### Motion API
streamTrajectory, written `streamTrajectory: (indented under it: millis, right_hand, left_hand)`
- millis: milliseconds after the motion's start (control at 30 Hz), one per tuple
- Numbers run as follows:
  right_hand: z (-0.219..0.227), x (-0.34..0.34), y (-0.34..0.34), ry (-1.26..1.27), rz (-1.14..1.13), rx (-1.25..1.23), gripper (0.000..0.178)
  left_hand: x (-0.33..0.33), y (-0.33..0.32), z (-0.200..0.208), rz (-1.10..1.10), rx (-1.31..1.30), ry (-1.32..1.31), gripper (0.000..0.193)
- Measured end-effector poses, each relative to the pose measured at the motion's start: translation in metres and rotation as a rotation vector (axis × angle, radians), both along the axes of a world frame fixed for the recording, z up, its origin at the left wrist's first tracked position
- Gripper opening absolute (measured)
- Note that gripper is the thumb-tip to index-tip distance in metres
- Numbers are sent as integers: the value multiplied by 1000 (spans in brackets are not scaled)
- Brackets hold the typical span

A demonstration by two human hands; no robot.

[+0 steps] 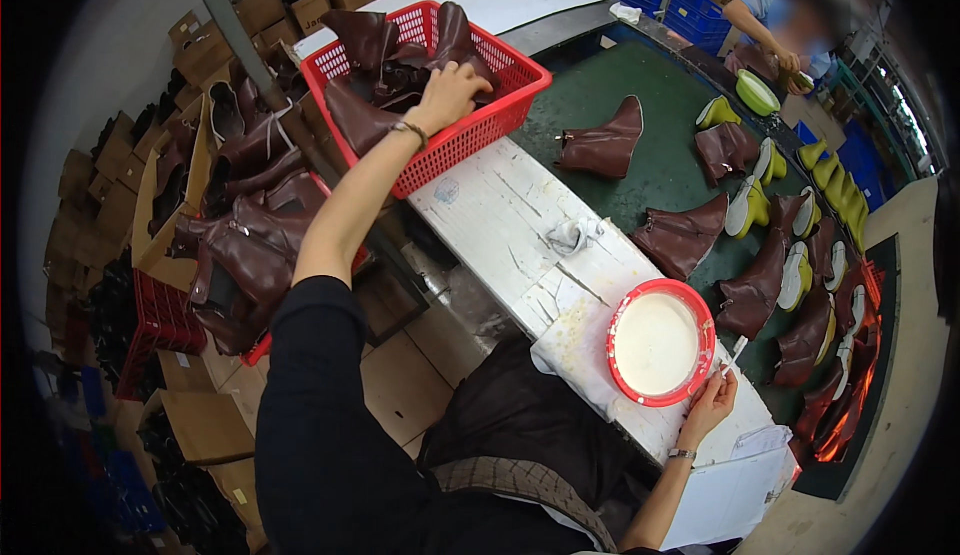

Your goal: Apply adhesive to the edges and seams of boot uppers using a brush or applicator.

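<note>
At nine o'clock I see a heap of dark brown boots (255,250), just beside a carton (160,263). Between eleven and twelve, a red basket (478,147) sits partly on the white bench (500,210), with brown boots (355,117) inside it. The person's left hand (452,100) reaches in from above, fingers bent over those boots; the fingertips are hidden from me, so I cannot tell whether it grips one. At half past one, a lone boot (608,145) rests on the green surface (665,110). At four o'clock stands a red bowl (656,345) with white contents; just beside its rim, the right hand (712,403) is closed around a slim white stick (736,353). At three, more boots (755,295) lie among yellow-green pieces (748,207). Near two o'clock, another person (760,10) handles something.
</note>
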State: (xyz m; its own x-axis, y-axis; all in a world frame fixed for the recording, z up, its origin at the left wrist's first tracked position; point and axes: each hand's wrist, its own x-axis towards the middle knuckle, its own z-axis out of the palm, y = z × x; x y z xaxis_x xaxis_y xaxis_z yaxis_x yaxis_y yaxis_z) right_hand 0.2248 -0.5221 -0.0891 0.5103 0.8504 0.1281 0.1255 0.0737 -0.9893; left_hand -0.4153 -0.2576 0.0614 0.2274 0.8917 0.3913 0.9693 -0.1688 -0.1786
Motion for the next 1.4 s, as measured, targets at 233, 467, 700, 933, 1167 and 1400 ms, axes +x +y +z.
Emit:
streamTrajectory:
  millis: [233, 467, 700, 933, 1167, 1400]
  right_hand:
    - [1, -3, 1, -12, -3, 27, 20]
    - [-3, -3, 12, 1, 29, 24, 20]
    - [2, 0, 0, -3, 7, 3, 21]
    - [-8, 6, -2, 45, -43, -3, 24]
    - [42, 2, -4, 346, 34, -17, 26]
    - [119, -15, -33, -711, 176, -31, 15]
  left_hand:
    - [-3, 34, 11, 11, 94, 320, 13]
    - [-110, 9, 107, 119, 576, -432, 22]
    - [-87, -56, 181, -359, 304, -1332, 27]
    - [60, -143, 153, -628, 562, -636, 37]
    - [80, -203, -24, -515, -435, -510, 46]
    - [122, -159, -36, -52, -73, -813, 51]
